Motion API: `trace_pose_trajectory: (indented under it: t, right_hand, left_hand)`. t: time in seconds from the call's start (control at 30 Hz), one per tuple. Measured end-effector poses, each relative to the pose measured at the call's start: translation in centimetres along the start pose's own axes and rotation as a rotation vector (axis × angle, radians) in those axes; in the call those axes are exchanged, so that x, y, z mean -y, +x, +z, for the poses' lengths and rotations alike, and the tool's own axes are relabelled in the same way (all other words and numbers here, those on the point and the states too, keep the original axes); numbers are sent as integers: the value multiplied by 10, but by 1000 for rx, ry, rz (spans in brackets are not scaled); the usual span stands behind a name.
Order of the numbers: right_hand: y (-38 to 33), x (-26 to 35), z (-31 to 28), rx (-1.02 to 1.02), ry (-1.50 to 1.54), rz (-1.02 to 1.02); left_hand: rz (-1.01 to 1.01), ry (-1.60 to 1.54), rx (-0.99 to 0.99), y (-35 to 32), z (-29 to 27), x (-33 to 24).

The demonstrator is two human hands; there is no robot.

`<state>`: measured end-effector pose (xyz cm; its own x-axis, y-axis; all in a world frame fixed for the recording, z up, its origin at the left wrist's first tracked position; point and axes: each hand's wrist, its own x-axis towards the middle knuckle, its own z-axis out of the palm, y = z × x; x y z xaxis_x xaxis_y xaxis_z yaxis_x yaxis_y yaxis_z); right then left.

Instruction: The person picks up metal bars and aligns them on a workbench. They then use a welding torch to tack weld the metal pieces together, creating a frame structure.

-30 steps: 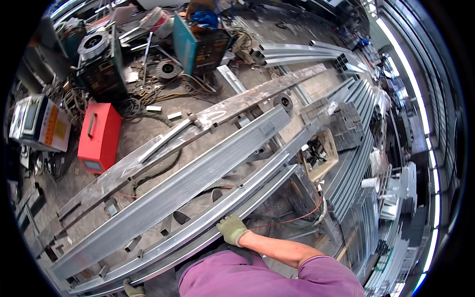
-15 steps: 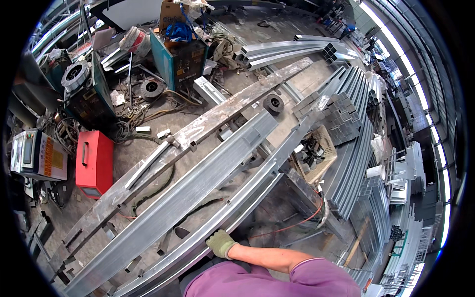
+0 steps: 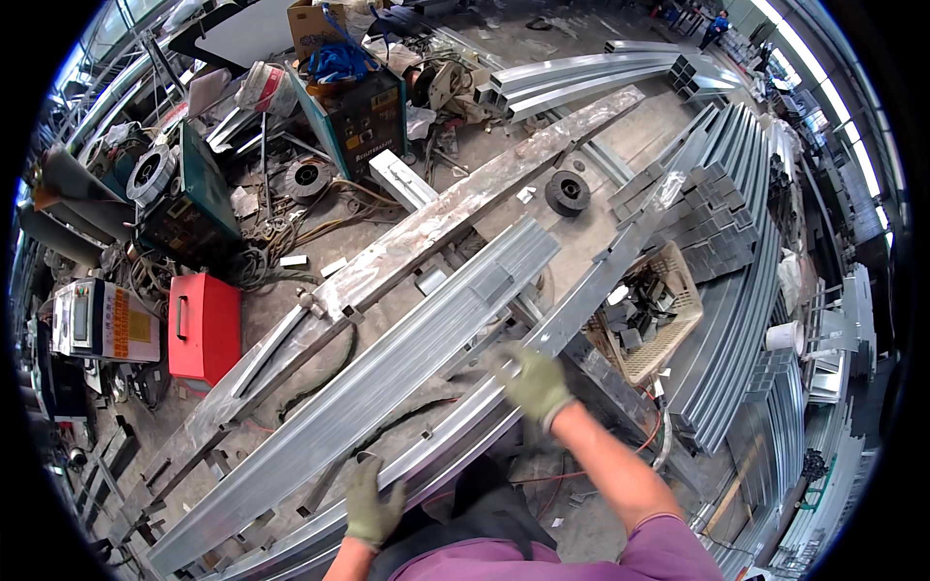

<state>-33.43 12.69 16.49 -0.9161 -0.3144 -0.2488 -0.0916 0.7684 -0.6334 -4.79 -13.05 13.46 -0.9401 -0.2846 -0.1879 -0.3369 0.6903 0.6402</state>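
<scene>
My left hand (image 3: pixel 375 504), in a green work glove, is raised at the near edge of a long galvanized steel rail (image 3: pixel 441 431), its fingers spread and nothing in them. Farther along that same rail, my right hand (image 3: pixel 536 385) in a matching glove hovers over or just touches it. Its fingers are stretched out and slightly blurred, with no object showing in them. Beyond the rail, running parallel, lies a wide galvanized steel channel (image 3: pixel 387 373). Whether the right fingertips touch the metal is hard to tell.
A rusty, paint-marked beam (image 3: pixel 407 237) lies behind the channel. To the right are a cream plastic basket (image 3: pixel 690 320) of metal offcuts and bundled steel tubes (image 3: pixel 722 320). A red metal case (image 3: pixel 203 327), teal welding machines (image 3: pixel 356 131) and a black wheel (image 3: pixel 568 194) stand farther off.
My right hand has left its place low on the near rail and moved up and right along it. My left hand has come into view. The whole view has shifted slightly.
</scene>
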Motion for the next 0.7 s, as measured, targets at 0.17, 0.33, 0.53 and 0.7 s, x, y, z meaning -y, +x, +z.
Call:
trace_pose_trajectory:
  t: [0.17, 0.33, 0.53, 0.7]
  right_hand:
    - [118, -70, -25, 6, -163, 279]
    - [185, -118, 34, -51, -389, 185]
    - [209, -87, 51, 82, -432, 279]
    - [204, -102, 33, 103, -262, 402]
  left_hand:
    - [-16, 38, 229, 55, 50, -48]
    - [-50, 91, 204, 65, 75, -58]
    - [-132, 243, 122, 58, 88, -49]
    - [-127, 226, 112, 62, 93, -53]
